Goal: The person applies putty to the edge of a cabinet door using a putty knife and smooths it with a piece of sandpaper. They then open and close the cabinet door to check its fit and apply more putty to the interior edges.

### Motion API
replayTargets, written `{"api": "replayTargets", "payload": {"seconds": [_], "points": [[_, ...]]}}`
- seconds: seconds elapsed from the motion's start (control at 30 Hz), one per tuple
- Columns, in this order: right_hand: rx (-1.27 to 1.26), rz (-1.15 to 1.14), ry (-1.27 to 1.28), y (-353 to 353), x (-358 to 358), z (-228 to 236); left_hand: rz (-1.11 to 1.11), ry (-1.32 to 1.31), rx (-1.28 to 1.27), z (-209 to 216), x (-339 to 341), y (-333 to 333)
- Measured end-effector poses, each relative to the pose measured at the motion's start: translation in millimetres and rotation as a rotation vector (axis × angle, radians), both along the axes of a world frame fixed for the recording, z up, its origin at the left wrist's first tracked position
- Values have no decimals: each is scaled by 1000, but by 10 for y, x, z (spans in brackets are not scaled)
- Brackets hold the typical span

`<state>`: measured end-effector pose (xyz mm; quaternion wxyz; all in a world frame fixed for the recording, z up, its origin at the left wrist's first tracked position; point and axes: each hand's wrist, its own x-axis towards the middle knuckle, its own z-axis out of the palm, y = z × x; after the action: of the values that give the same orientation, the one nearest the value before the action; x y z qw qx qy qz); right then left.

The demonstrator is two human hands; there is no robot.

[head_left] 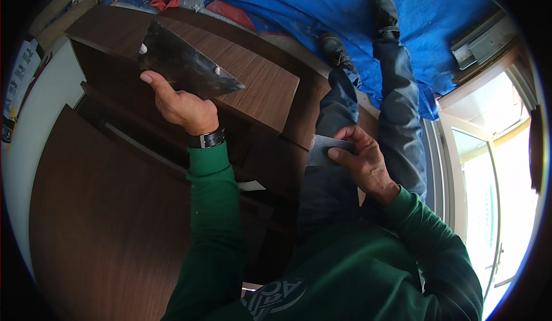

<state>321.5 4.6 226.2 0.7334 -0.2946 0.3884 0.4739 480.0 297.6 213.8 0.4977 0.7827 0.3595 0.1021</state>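
My left hand [187, 109] holds up a dark, smudged flat plate [184, 62] from its near edge. The thumb lies along that edge, and the other fingers are mostly hidden. Two small pale lumps show on the plate; I cannot tell what they are. In my right hand [368, 163] a thin grey rectangular blade or sheet [323, 150] is pinched between thumb and fingers, above my thigh. The two hands are apart. Beneath the plate runs a brown wood-grain panel [264, 88].
A large brown board [109, 223] stands at the left beside dark open recesses. Blue sheeting [293, 5] covers the floor ahead, with red scraps [230, 13] on it. My shoes [384, 12] rest on the sheeting. At the right is a bright glazed door or window [477, 166].
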Motion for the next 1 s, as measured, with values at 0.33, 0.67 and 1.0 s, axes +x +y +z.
{"api": "replayTargets", "payload": {"seconds": [0.33,0.67,1.0], "points": [[-217,-71,-224,-59,535,387,-334,-28,326,734,-721,-505],[-232,-26,-517,101,916,1175,290,-103,-657,1293,-841,-1145],[-535,625,-1431,-16,1183,1314,487,-214,-581,1511,-766,-1361]]}}
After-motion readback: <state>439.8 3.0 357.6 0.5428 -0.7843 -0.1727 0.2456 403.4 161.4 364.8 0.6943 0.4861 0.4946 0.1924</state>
